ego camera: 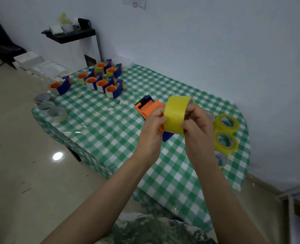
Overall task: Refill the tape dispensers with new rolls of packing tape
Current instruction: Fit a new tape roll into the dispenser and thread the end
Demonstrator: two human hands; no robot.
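Note:
Above the middle of the green checked table (110, 124) I hold a yellow tape roll (176, 114) and an orange and blue tape dispenser (148, 107). My left hand (153, 125) grips the dispenser's orange body and touches the roll's left side. My right hand (196, 123) holds the roll from the right, thumb and fingers pinching at its rim. Whether the roll sits on the dispenser's hub is hidden by my hands.
Several loaded orange and blue dispensers (100, 80) stand at the table's far left. Three clear tape rolls (56, 113) lie at the left edge. Yellow rolls (226, 123) line the right edge by the wall. A small black-topped cabinet (71, 35) stands behind.

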